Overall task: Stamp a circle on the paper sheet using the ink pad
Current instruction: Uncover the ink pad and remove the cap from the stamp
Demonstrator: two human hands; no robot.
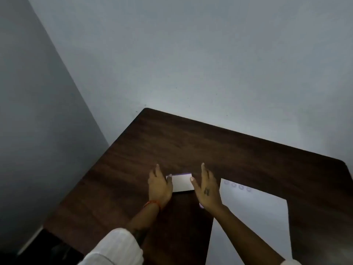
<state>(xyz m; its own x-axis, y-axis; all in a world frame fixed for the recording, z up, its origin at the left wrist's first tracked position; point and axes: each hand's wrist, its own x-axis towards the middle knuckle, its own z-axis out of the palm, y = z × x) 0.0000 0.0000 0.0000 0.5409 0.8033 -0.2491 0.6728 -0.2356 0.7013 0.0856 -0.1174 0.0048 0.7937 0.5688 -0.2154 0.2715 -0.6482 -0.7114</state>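
A dark brown wooden desk (191, 146) is seen from above, pushed into a corner of plain grey walls (172, 54). Nearest the camera, a white sleeve (116, 247) is seen on the left arm, and a red thread band (152, 203) is tied round that wrist. A white paper sheet (254, 217) is laid flat on the desk to the right, partly covered by the right arm. Four small round stamp marks (237, 186) are lined up in a row along its far edge. A little farther out, the ink pad (182, 182), a small flat box with a pale lid and a purple edge, is set on the desk just left of the paper. It is framed by both hands. The left hand (159, 185) is placed at its left end, with the fingers stretched out and the thumb touching the box. The right hand (207, 190) is held at its right end, fingers spread open and straight, with the thumb tip against the lid's corner. Nothing is gripped by either hand. A small dark mark is seen on the back of the right hand. Beyond the hands, only bare wood and wall are shown.
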